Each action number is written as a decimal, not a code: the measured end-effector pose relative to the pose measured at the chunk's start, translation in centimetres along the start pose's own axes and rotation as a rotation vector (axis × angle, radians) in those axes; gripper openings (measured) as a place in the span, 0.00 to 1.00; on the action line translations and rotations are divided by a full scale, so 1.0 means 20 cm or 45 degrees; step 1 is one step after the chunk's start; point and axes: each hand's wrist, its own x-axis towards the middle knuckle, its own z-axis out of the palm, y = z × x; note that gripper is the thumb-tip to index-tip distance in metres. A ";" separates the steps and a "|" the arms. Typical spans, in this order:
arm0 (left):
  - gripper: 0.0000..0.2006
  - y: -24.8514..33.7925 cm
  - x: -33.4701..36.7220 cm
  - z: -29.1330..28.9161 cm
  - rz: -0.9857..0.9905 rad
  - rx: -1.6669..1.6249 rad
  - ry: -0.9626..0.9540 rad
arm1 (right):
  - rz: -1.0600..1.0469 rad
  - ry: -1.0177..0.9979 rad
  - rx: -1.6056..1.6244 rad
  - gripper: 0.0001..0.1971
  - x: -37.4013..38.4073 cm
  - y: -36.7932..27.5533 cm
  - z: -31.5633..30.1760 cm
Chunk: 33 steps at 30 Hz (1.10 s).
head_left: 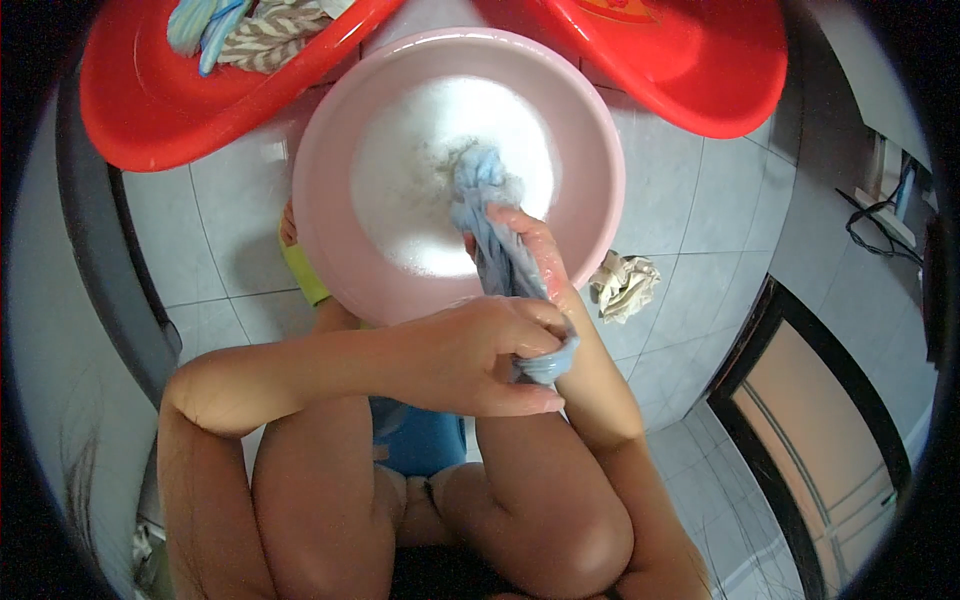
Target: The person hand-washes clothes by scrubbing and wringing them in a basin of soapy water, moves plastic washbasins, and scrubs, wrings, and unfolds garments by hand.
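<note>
A wet light-blue cloth [500, 250] is stretched and twisted between my hands over a large pink basin [325, 190]. My left hand [495, 350] is closed around its near end, at the basin's near rim. Farther along, my right hand [535, 245] grips the middle of the cloth, its fingers partly hidden behind the fabric. The bunched far end of the cloth hangs over the water. Whitish soapy water [400, 220] with foam fills the bottom of the basin.
Two red basins [140, 130] [720, 80] stand beyond the pink one; the left holds striped and blue clothes [265, 35]. A crumpled cream cloth [625, 285] lies on the tiled floor [660, 200] at right. A blue stool [420, 440] is beneath me. Black cables [875, 225] hang at right, near a dark-framed door [820, 400].
</note>
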 end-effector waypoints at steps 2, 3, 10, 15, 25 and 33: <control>0.10 -0.03 -0.06 -0.03 0.100 0.103 0.365 | 0.006 -0.176 0.116 0.21 0.05 0.04 -0.15; 0.09 -0.05 -0.08 -0.09 -0.008 -0.084 0.540 | 0.009 -0.339 0.223 0.19 0.06 0.04 -0.21; 0.11 -0.30 -0.02 -0.31 -0.225 -0.453 1.172 | -0.260 -0.324 0.288 0.25 -0.20 0.09 -0.04; 0.17 -0.31 0.02 -0.24 0.392 0.645 0.854 | -0.191 -0.301 0.415 0.25 -0.20 0.02 0.07; 0.15 -0.32 0.06 -0.14 0.603 1.314 0.831 | -0.049 -0.583 0.783 0.18 -0.06 0.04 0.09; 0.09 -0.26 0.10 -0.12 0.405 1.160 0.843 | -0.275 0.108 0.402 0.19 -0.20 0.11 0.18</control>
